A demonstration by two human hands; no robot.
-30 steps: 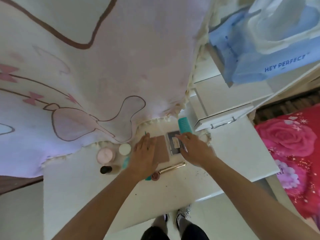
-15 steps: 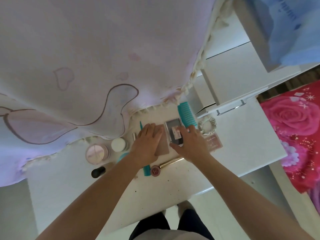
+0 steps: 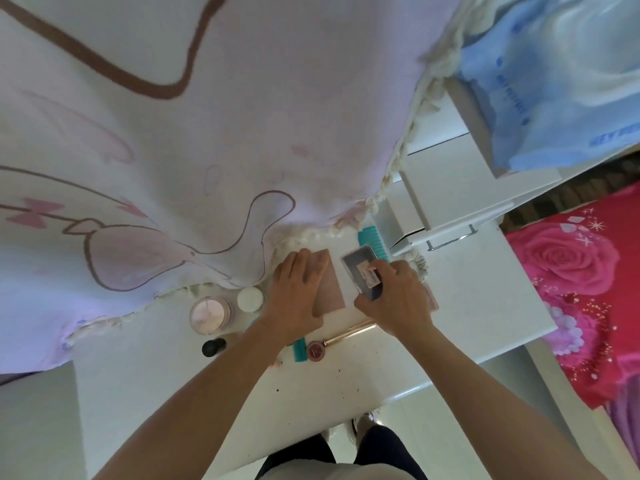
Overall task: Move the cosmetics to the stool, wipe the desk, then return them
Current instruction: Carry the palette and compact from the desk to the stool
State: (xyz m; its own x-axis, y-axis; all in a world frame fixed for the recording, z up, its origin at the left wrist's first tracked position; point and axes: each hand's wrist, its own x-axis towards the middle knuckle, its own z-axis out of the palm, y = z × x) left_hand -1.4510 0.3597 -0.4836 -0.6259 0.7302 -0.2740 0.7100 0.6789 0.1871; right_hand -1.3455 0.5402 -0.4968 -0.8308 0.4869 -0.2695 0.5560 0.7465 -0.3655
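White desk point(image 3: 346, 386), flecked with dark specks, carries every item in sight as a person leans over it with both arms stretched out. The left hand point(image 3: 294, 299) lies flat, fingers straight and close together, on a brown palette point(image 3: 332, 292) at the back of the desk, just under the hem of a pink cloth point(image 3: 207, 133). The right hand point(image 3: 394, 301) curls round a grey case point(image 3: 360, 270) just beside the palette, thumb and fingers clamped on its near end. Whether the case is clear of the surface cannot be told.

To the left of the palette stand a pink jar point(image 3: 211, 315), a small white pot point(image 3: 250, 298) and a black-capped bottle point(image 3: 213, 347). A gold tube point(image 3: 349, 335) lies between the two wrists, and a teal comb point(image 3: 372, 239) sits just behind the case.

By the look of it, the job is at its first stage. The cosmetics are all on the desk, the stool is out of view, no wiping cloth shows, and the specks suggest the top is not yet wiped. Carrying the items off, cleaning and returning them all appear to lie ahead.
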